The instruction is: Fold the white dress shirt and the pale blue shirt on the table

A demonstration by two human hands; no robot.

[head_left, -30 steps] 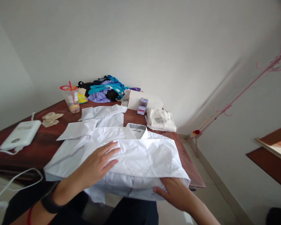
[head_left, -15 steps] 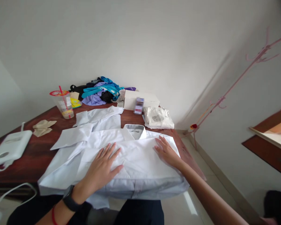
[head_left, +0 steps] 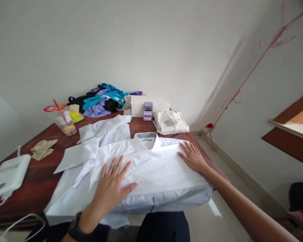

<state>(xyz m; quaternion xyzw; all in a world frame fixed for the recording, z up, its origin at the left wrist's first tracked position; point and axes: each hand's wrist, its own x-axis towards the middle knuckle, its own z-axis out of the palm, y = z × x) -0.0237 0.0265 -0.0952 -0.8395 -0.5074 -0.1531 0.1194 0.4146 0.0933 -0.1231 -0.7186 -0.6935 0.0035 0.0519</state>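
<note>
A white collared shirt (head_left: 156, 168) lies spread over the table, partly folded, its collar facing the wall and its lower edge hanging over the near side. One sleeve stretches out to the left. My left hand (head_left: 113, 185) rests flat on the shirt left of the collar, fingers spread, a dark watch on the wrist. Over at the shirt's right edge, my right hand (head_left: 193, 157) lies flat with fingers apart. Neither hand grips the cloth.
Beyond the shirt are a folded printed garment (head_left: 171, 121), a white box (head_left: 137, 107) and a heap of clothes (head_left: 103, 101). To the left stand a plastic cup (head_left: 64, 121), a crumpled tissue (head_left: 43, 149) and a white device (head_left: 10, 174). A pink coat rack (head_left: 255, 69) leans at right.
My right hand has slid rightward across the shirt toward its edge. My left hand stays nearly in place on the cloth, and the camera view has shifted slightly.
</note>
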